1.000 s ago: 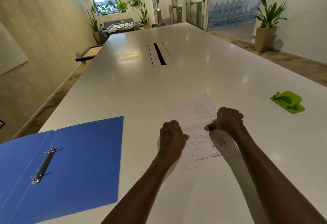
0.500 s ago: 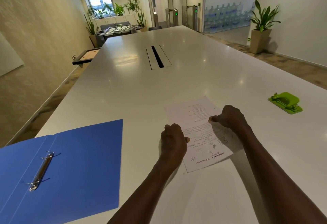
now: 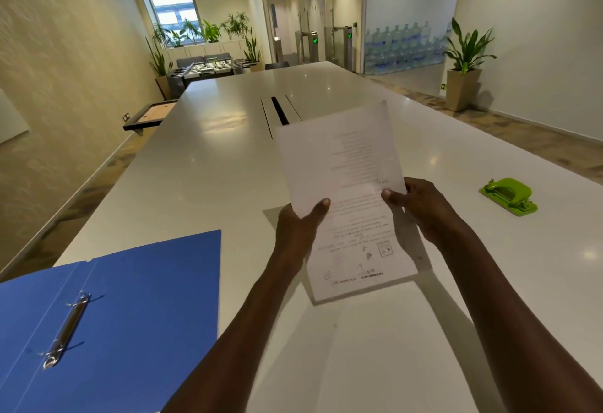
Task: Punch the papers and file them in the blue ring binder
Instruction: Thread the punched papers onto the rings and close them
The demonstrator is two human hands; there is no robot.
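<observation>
I hold a thin stack of printed white papers (image 3: 342, 164) above the white table (image 3: 202, 164), tilted up with the print upside down to me. My left hand (image 3: 298, 230) pinches the stack's left edge, thumb on top. My right hand (image 3: 421, 207) pinches its right edge. The blue ring binder (image 3: 130, 308) lies open and flat at the near left, its metal ring mechanism (image 3: 67, 327) closed. A green hole punch (image 3: 507, 195) sits on the table to the right, beyond my right hand.
A cable slot (image 3: 280, 110) runs down the table's middle behind the papers. The table's left edge drops to the floor along the wall. A potted plant (image 3: 463, 63) stands on the floor at the far right.
Both hands have lifted the papers off the table and tilted them up toward me. The binder and the punch have stayed where they were.
</observation>
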